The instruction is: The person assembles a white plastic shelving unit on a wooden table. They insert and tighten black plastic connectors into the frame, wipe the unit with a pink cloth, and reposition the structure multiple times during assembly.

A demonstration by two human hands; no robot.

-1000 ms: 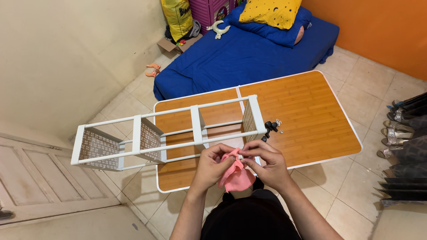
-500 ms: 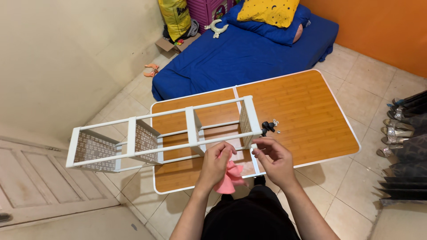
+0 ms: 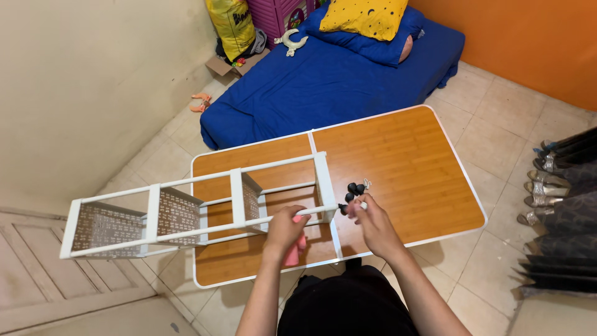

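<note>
While the left hand [image 3: 283, 229] wraps a pink cloth [image 3: 293, 254] against the near rail of the white shelf rack [image 3: 186, 211], the right hand [image 3: 368, 223] sits just beyond the rack's end panel, fingers pinched narrowly at a cluster of small black caster wheels [image 3: 354, 190] lying on the bench [image 3: 410, 162]. The rack lies on its side, its long axis running leftward from the hands and overhanging the bench's left edge, so the left hand is the one on it; the casters lie just ahead of the right hand's fingertips, touching or nearly so. The bench has a wood-grain top with a white rim and stands on pale floor tiles. Beyond it lies a blue mattress [image 3: 336, 74] with a yellow pillow [image 3: 364, 15]; shoes [image 3: 553, 186] line the right.
</note>
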